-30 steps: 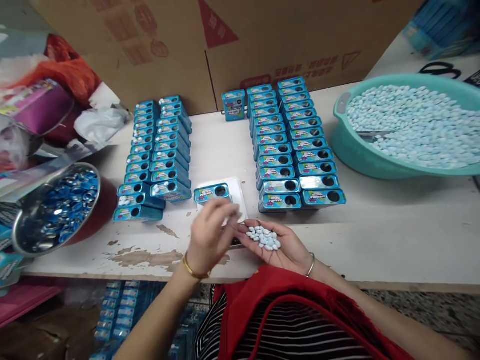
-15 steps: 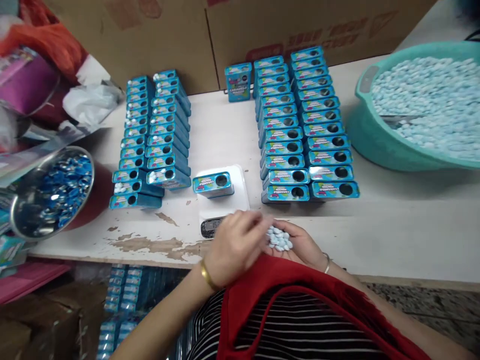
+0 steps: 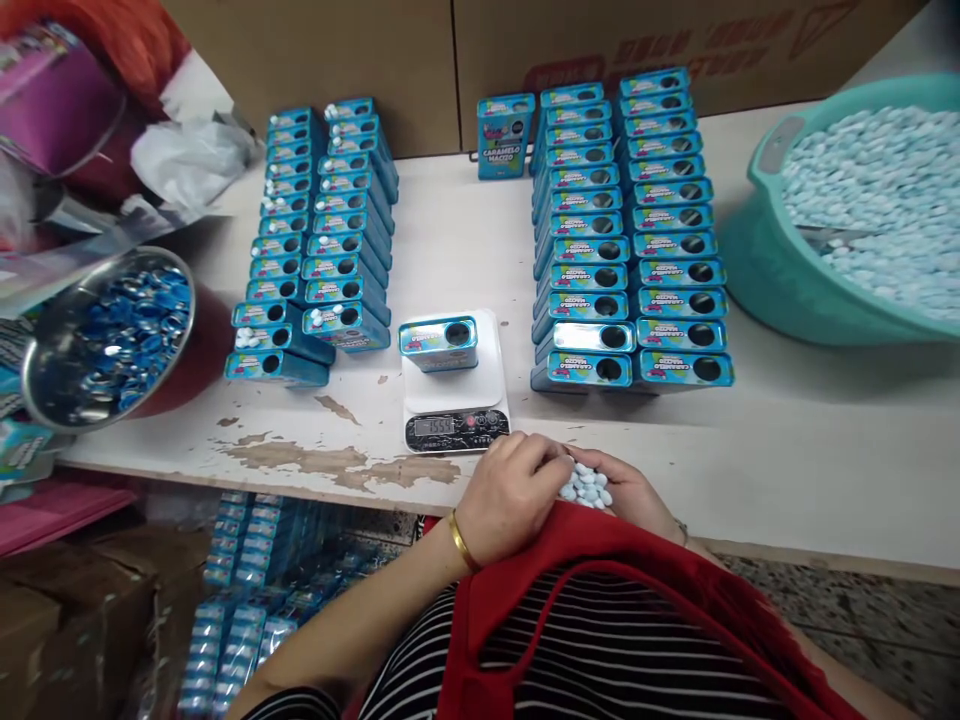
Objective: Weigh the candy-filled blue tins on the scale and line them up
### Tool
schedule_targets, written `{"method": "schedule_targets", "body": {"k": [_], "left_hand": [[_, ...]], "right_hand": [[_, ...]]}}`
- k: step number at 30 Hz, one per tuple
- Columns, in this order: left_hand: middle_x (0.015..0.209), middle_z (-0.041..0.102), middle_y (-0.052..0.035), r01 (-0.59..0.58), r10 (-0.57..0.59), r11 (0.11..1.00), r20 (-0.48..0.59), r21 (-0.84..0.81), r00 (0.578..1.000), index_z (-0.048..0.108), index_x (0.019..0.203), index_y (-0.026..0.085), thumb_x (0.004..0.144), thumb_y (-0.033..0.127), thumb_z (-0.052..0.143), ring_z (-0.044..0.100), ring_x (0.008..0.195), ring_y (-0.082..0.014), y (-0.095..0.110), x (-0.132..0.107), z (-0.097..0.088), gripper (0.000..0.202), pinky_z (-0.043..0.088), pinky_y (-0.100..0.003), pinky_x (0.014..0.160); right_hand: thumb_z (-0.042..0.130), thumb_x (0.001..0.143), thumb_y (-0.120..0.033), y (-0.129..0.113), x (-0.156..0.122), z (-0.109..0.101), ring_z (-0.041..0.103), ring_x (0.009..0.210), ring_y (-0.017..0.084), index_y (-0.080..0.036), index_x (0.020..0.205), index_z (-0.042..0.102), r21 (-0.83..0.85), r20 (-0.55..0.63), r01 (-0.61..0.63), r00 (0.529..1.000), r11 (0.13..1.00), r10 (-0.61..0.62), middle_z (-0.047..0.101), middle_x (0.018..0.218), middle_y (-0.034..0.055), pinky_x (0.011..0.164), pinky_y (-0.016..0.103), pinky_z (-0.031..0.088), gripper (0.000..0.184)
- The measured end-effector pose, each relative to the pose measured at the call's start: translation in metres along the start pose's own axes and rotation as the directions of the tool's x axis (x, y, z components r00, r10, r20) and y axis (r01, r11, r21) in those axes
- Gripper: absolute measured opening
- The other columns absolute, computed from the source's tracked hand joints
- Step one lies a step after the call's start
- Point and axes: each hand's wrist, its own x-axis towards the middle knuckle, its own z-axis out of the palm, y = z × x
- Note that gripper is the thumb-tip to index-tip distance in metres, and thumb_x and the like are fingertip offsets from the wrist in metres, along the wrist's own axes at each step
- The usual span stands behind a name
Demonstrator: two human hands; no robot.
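A heap of pale blue candies [image 3: 589,486] lies in my right hand [image 3: 643,497], which is cupped close to my red apron. My left hand [image 3: 511,492] reaches over the edge of that heap with its fingers curled together; whatever they pinch is hidden. Just beyond my hands, a white digital scale [image 3: 491,385] bears one blue candy tin [image 3: 439,340] standing upright, the round hole in its top uncovered. Dark digits show on the scale's display [image 3: 435,427].
Two rows of blue tins [image 3: 592,305] stand right of the scale, and two more rows [image 3: 346,290] stand left, some with candies on top. A turquoise tub [image 3: 772,250] of candies is at right. A metal bowl [image 3: 187,300] of shiny blue pieces sits at left. Cardboard [image 3: 337,60] borders the back.
The view has shifted, and my left hand has drawn back toward me, uncovering the scale's display. Its fingers have curled in at the candies. My right hand still holds the heap.
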Motion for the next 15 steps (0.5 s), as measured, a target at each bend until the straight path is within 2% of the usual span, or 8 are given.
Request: {"method": "schedule_targets", "body": {"k": [5,8,9,11,13,15], "left_hand": [[0.091,0.062,-0.0049,0.008,-0.008,1.0,0.008,0.018,1.0,0.059,0.088,0.016,0.096,0.022,0.034,0.051,0.079,-0.0152,0.005,-0.003,0.006,0.027,0.039,-0.029,0.066],[0.093,0.062,-0.0054,-0.036,0.036,0.999,0.001,0.01,0.999,0.059,0.095,0.016,0.094,0.021,0.038,0.052,0.081,-0.0154,0.004,-0.004,0.0,0.021,0.04,-0.029,0.067],[0.096,0.061,-0.0058,-0.058,0.059,0.998,-0.024,0.012,0.998,0.058,0.099,0.017,0.093,0.021,0.042,0.053,0.084,-0.0157,0.001,-0.003,-0.007,0.018,0.041,-0.029,0.069],[0.104,0.06,-0.0073,-0.061,0.07,0.996,-0.148,0.062,0.987,0.055,0.11,0.019,0.089,0.022,0.051,0.054,0.092,-0.0173,-0.012,-0.002,-0.025,0.022,0.044,-0.032,0.076],[0.113,0.056,-0.0094,0.027,0.023,0.988,-0.317,0.152,0.948,0.051,0.12,0.021,0.084,0.024,0.06,0.053,0.102,-0.0203,-0.034,0.0,-0.05,0.036,0.044,-0.037,0.086],[0.123,0.051,-0.0121,0.147,-0.039,0.962,-0.417,0.23,0.908,0.045,0.127,0.022,0.08,0.031,0.066,0.049,0.113,-0.0251,-0.059,0.003,-0.075,0.052,0.04,-0.043,0.095]], "right_hand": [[0.062,0.07,-0.014,0.003,0.0,-0.003,0.069,0.088,0.018,-0.017,0.07,0.066,0.033,-0.001,0.025,1.0,0.999,-0.025,0.072,0.074,0.0006,0.091,0.032,0.052,0.005],[0.059,0.074,-0.015,0.007,0.001,-0.004,0.069,0.088,0.018,-0.016,0.074,0.067,0.085,-0.002,0.007,1.0,0.996,-0.006,0.073,0.075,0.0021,0.094,0.034,0.05,0.009],[0.057,0.076,-0.016,0.007,0.002,-0.004,0.069,0.09,0.019,-0.015,0.077,0.068,0.1,-0.011,-0.007,1.0,0.995,0.008,0.073,0.077,0.0033,0.095,0.035,0.049,0.011],[0.054,0.08,-0.017,0.009,0.003,-0.004,0.069,0.094,0.02,-0.012,0.085,0.07,0.12,-0.013,-0.037,0.999,0.992,0.039,0.074,0.084,0.007,0.097,0.036,0.049,0.018],[0.052,0.082,-0.018,0.01,0.005,-0.004,0.067,0.1,0.022,-0.009,0.093,0.07,0.13,0.019,-0.051,0.999,0.99,0.049,0.074,0.096,0.0108,0.098,0.035,0.048,0.023],[0.052,0.083,-0.018,0.011,0.008,-0.003,0.065,0.105,0.023,-0.008,0.1,0.07,0.134,0.064,-0.052,0.997,0.99,0.043,0.071,0.106,0.0129,0.098,0.034,0.047,0.026]]}}
